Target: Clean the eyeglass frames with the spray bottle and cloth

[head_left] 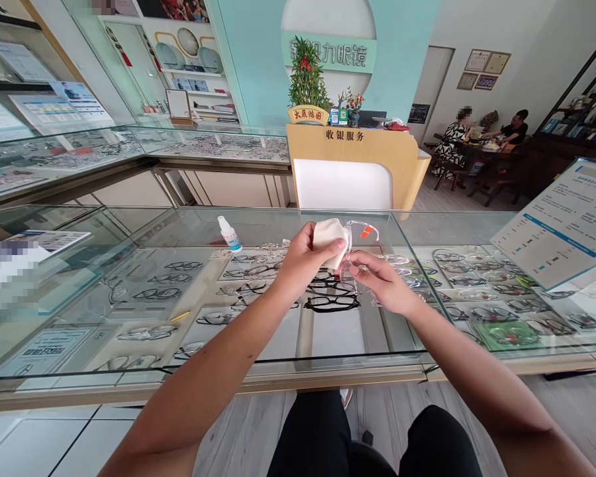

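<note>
Above the glass counter, my left hand (305, 255) pinches a cream cleaning cloth (329, 240) folded against a pair of clear-framed eyeglasses (349, 237). An orange tag (366, 231) hangs on the temple that points away to the right. From the other side, my right hand (380, 278) grips the near part of the same eyeglasses with thumb and fingers. The cloth hides most of one lens. A white spray bottle (229, 234) stands on the glass to the left of my hands.
Under the counter's glass top (273, 222) lie rows of eyeglasses, among them a black pair (332, 303). A printed sign (561, 225) stands at right. Beyond are a wooden cashier desk (412, 175) and two seated people (477, 139) at a table.
</note>
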The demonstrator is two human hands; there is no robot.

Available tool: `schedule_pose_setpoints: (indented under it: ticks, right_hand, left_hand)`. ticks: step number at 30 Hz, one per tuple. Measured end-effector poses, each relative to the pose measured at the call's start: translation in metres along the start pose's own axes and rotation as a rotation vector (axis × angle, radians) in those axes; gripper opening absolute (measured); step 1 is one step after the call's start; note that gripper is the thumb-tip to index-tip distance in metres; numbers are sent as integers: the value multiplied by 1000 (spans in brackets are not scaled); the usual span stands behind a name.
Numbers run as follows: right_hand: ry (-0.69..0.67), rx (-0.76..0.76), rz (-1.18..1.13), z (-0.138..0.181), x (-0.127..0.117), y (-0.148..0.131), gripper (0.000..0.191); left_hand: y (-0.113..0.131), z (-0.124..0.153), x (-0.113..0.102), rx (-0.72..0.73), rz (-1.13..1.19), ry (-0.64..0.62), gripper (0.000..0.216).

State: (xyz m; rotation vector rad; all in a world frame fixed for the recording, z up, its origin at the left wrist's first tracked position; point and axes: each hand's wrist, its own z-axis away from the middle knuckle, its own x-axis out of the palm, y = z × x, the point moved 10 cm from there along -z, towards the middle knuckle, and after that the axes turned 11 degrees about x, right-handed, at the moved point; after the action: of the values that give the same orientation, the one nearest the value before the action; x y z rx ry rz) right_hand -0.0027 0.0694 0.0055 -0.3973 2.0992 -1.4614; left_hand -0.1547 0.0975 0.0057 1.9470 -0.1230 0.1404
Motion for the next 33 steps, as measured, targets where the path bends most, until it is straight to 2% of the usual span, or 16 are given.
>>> schedule_pose_setpoints:
  ticks: [6,10,14,17,25,29,33]
  right_hand:
    - [1,-28,39,1,-3,-5,31]
    - [-37,-6,-62,0,-1,-1,31]
    - [-53,13,-198,-3,-2,4,35]
    - [-68,47,-253,-5,0,7,39]
    - [-94,84,-296,-4,5,6,39]
    - [-77,108,-274,-4,3,7,41]
    - [-54,141,-278,-5,1,11,44]
  left_hand:
    - [-23,3,4,-225,-19,-158,67]
    - [-18,0,13,-175,151,-186,59]
    - [-1,5,42,-123,340,-368,51]
    - [4,10,52,-87,384,-440,52]
    - [-8,11,44,-74,266,-399,56]
    - [0,12,40,-104,141,-396,54]
    - [13,9,27,-49,-50,-284,66]
